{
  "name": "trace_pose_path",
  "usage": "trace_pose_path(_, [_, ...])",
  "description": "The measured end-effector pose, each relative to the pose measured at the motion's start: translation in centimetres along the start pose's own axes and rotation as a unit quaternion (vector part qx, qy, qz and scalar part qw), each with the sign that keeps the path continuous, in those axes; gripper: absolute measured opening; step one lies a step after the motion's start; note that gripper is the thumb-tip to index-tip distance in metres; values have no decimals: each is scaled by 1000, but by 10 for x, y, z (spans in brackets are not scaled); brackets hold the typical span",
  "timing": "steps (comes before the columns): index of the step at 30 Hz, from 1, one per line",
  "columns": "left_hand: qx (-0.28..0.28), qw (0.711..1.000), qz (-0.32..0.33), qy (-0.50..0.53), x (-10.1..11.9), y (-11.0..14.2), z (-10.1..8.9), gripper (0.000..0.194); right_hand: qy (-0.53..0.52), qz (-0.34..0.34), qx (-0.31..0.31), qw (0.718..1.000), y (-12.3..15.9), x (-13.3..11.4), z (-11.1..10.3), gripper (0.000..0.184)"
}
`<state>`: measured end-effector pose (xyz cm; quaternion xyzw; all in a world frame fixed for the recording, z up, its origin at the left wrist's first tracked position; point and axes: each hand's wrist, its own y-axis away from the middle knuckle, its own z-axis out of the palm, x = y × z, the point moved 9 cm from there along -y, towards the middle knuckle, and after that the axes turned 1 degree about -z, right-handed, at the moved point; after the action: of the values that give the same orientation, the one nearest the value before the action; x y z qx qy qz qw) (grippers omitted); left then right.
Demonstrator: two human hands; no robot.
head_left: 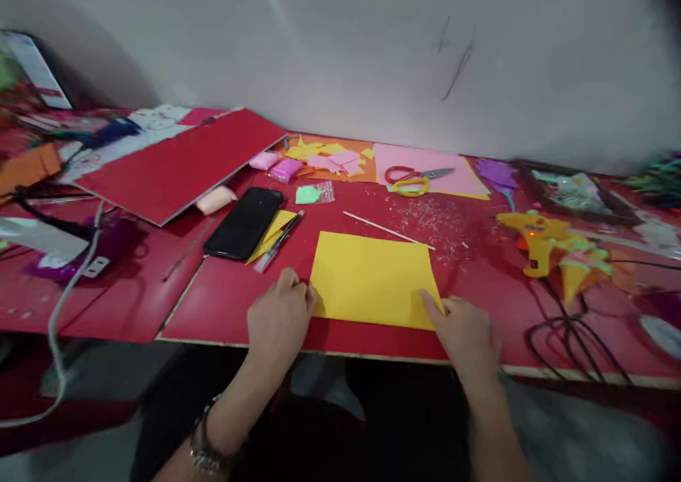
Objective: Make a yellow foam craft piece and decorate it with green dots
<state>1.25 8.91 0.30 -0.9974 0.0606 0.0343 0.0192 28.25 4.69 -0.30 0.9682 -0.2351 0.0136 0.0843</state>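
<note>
A yellow sheet of paper (pixel 375 280) lies on the red table in front of me, its long side towards me. My left hand (pixel 279 319) is closed at the sheet's lower left edge, thumb and curled fingers pinching it. At the lower right corner my right hand (pixel 465 329) grips the paper, with the thumb on top and the other fingers curled at the edge. Just beyond the sheet lies a thin white stick (pixel 388 230). To the left are a pen (pixel 279 241), folded yellow paper pieces (pixel 274 233) and a black phone (pixel 245 223).
Red-and-yellow-handled scissors (pixel 418 180) rest on pink paper (pixel 401 155) at the back. A yellow glue gun (pixel 535 237) with a coiled black cable (pixel 572 340) is on the right. A large red board (pixel 186 159) leans at the left, near a white cable (pixel 56 319). Scraps litter the table.
</note>
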Motion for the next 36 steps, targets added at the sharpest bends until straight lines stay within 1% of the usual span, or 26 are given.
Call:
trace_pose_path(3, [13,1000,-13,-3,-2,-1,-8,42,3,-7,15,1000,0,-2,-1,59])
trace_pose_path(7, [35,999,-4,-7,-1,6,-17,39,1,-14,44,999,4,-6,-9,56])
trace_pose_path(9, [62,998,13,-6,2,11,-24,37,-1,-18,46,999,6,-9,-12,54])
trace_pose_path(10, [86,996,21,-3,4,13,-29,36,-2,-18,45,999,6,-9,-13,53])
trace_pose_path(13, [159,985,63,14,17,20,-43,40,-4,-17,51,999,7,-10,-14,52])
trace_pose_path(14, [173,981,84,21,24,21,-46,44,-4,-19,55,998,7,-10,-14,51])
trace_pose_path(16, [182,974,129,36,41,24,-50,49,-4,-29,62,998,8,-11,-14,50])
trace_pose_path(19, [177,963,194,53,67,28,-52,50,-3,-47,72,996,8,-13,-13,48])
trace_pose_path(21, [158,956,239,63,83,31,-49,49,-1,-52,79,995,8,-13,-13,46])
trace_pose_path(24, [111,940,311,80,101,36,-39,49,-1,-54,81,995,8,-13,-13,47])
trace_pose_path(27, [74,919,375,96,111,43,-28,54,-3,-51,74,996,8,-13,-13,47])
trace_pose_path(31, [50,911,393,112,113,45,-21,56,-3,-44,66,997,8,-13,-15,47])
trace_pose_path(36, [23,905,407,125,114,46,-19,59,-4,-26,37,999,7,-11,-14,51])
